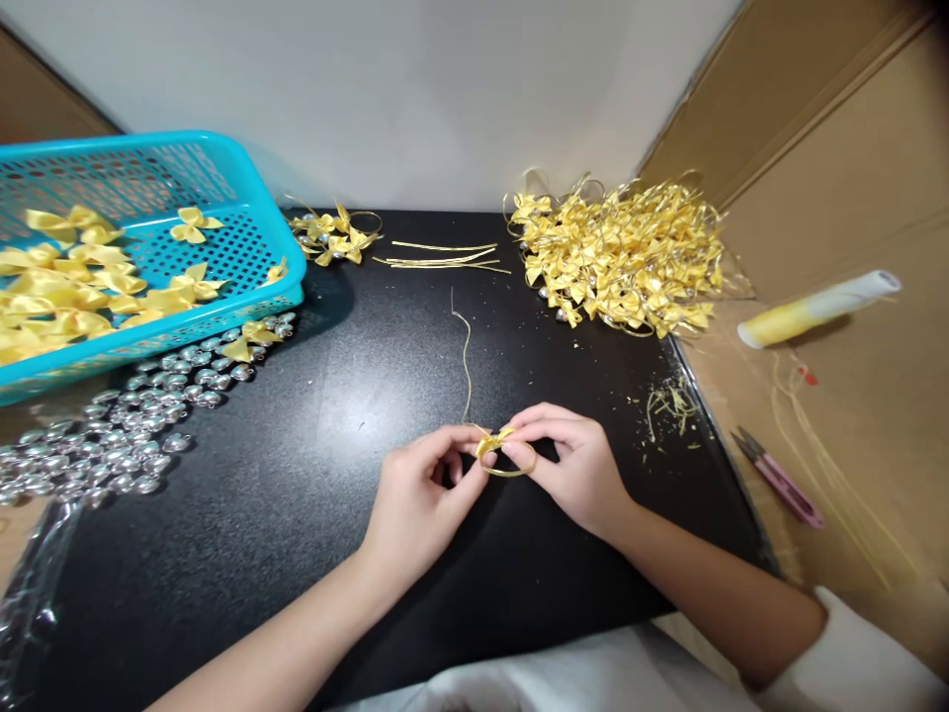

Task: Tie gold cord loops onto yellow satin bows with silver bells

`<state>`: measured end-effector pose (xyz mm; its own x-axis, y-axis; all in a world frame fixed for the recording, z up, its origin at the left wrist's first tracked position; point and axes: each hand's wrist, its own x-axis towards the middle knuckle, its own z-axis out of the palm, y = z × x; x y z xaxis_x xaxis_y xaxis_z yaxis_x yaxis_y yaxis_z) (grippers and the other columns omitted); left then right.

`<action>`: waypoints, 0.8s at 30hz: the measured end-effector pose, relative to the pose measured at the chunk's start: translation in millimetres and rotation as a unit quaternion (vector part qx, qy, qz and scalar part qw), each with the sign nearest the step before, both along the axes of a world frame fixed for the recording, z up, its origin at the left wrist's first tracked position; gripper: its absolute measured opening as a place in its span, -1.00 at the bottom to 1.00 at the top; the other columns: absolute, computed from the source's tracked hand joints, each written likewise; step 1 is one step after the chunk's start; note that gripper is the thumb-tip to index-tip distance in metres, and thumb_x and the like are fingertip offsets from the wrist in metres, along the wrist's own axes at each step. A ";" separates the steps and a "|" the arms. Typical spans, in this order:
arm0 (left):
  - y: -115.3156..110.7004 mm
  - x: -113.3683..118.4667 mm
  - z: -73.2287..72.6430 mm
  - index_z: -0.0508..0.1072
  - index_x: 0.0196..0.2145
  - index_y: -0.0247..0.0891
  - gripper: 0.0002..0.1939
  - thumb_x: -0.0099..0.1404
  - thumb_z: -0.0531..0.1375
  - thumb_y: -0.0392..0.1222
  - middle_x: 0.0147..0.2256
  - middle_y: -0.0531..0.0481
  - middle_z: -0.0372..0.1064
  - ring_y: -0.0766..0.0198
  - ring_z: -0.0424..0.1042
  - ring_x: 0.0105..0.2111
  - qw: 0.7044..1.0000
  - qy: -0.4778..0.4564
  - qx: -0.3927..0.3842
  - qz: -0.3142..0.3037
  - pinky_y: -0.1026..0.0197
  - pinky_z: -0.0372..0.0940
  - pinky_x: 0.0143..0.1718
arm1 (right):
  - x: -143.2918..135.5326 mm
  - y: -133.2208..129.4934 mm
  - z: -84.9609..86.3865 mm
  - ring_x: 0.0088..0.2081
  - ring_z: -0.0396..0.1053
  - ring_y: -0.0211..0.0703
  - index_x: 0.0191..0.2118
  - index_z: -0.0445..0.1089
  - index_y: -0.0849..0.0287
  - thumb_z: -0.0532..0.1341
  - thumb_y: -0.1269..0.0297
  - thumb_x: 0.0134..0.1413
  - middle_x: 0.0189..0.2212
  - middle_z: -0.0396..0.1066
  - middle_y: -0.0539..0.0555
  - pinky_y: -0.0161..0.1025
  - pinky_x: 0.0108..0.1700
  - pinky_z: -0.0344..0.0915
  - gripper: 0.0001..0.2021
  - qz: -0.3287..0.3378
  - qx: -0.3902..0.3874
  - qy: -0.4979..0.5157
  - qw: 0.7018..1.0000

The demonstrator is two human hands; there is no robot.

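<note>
Near the front middle of the black table, my left hand (pixel 428 494) and my right hand (pixel 574 460) meet over a small yellow ribbon bow (pixel 489 445). Fingertips of both hands pinch the bow from either side. A loop of gold cord (pixel 508 473) hangs from it on the near side, between my thumbs. From the left fingertips a thin gold thread (pixel 467 356) runs away across the table in a loose curve. The fingers cover part of the bow, so I cannot make out any knot.
A turquoise basket (pixel 259 213) holds yellow bows, with silver heart-shaped beads (pixel 148 425) beside it. Finished-looking bows (pixel 623 257) are heaped back right, a few (pixel 333 235) back left. Cut cords (pixel 445 259), thread scraps (pixel 671 403), pink snips (pixel 782 483) and a thread spool (pixel 819 309) lie around.
</note>
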<state>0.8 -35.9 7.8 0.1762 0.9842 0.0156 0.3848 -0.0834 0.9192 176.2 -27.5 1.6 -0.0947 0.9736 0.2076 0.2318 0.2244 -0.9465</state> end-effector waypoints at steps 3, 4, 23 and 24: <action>-0.8 0.3 -1.8 0.54 -0.27 -0.26 -0.91 0.24 0.25 -0.27 -0.49 0.09 0.46 0.44 0.27 -0.59 1.000 -0.002 0.000 0.005 0.38 0.17 -0.57 | -1.2 -0.5 -0.5 -0.34 0.52 -0.18 -0.43 0.56 0.13 0.32 0.44 0.03 -0.39 0.55 0.08 -0.20 -0.24 0.47 -0.91 -0.004 0.000 -0.001 1.000; -1.0 0.4 -2.1 0.54 -0.27 -0.26 -0.91 0.24 0.25 -0.27 -0.49 0.09 0.46 0.44 0.27 -0.59 1.000 -0.001 0.001 0.007 0.38 0.17 -0.57 | -1.6 -0.7 -0.6 -0.34 0.51 -0.18 -0.43 0.56 0.13 0.32 0.44 0.03 -0.39 0.55 0.07 -0.21 -0.24 0.47 -0.91 -0.006 0.000 0.000 1.000; 0.0 4.2 0.3 0.57 -0.41 -0.27 -0.82 0.22 0.26 -0.11 -0.57 0.05 0.43 0.37 0.28 -0.57 0.997 -0.001 -0.075 0.030 0.33 0.16 -0.53 | -4.4 -3.5 -0.9 -0.34 0.51 -0.20 -0.43 0.54 0.14 0.32 0.44 0.05 -0.40 0.55 0.06 -0.24 -0.27 0.44 -0.90 -0.009 0.034 -0.012 0.999; 0.1 4.5 -0.1 0.56 -0.42 -0.27 -0.81 0.22 0.27 -0.10 -0.57 0.05 0.42 0.36 0.28 -0.57 0.996 -0.007 -0.085 0.031 0.33 0.15 -0.54 | -4.8 -4.0 -0.7 -0.34 0.50 -0.20 -0.42 0.54 0.14 0.31 0.44 0.06 -0.39 0.55 0.07 -0.24 -0.27 0.44 -0.90 -0.011 0.042 -0.019 0.999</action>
<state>5.2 -35.8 7.7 0.1155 0.9820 -0.1498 0.3717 0.0971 0.9233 171.4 -31.5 0.9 -0.0836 0.9549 0.2849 0.2722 0.2969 -0.9153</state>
